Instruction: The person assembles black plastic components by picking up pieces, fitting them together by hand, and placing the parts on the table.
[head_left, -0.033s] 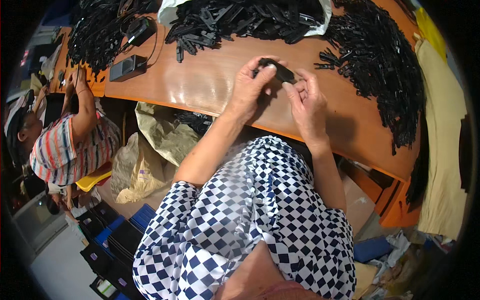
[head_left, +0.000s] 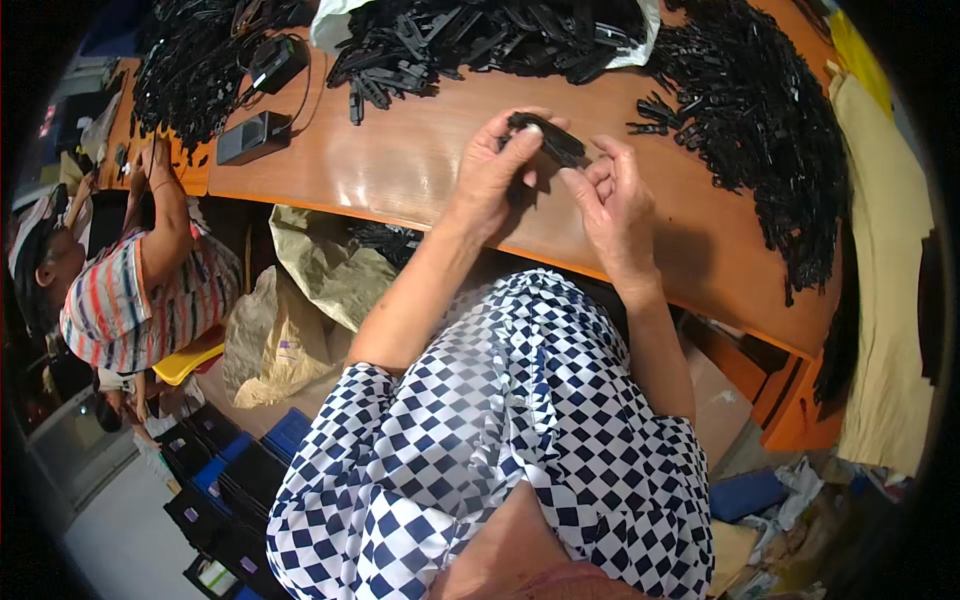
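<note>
Above the table's near edge, my left hand [head_left: 488, 175] grips a long, narrow black plastic part [head_left: 556, 143], thumb pressed along its near side. The part slants down to the right, and a narrow, ridged side shows. My right hand [head_left: 622, 215] is closed at its lower right end, thumb and bent fingers pinching there; the exact contact is partly hidden. A heap of similar black parts [head_left: 740, 120] spreads to the right of my hands. Beyond them, more black pieces [head_left: 480, 40] spill from a white sack [head_left: 332, 28] onto the brown table [head_left: 400, 150].
A black box-shaped device [head_left: 254, 138] and a black adapter [head_left: 279, 64] with a cable sit left. Another pile [head_left: 190, 80] lies behind them. A co-worker in a striped shirt [head_left: 150, 295] works there. Beige sacks [head_left: 320, 255] hang below the edge; beige cloth [head_left: 875, 270] hangs right.
The black part has turned slightly in my fingers, so its ridged, narrow side shows more. My left hand has shifted a little to the left. The right hand stays nearly in place.
</note>
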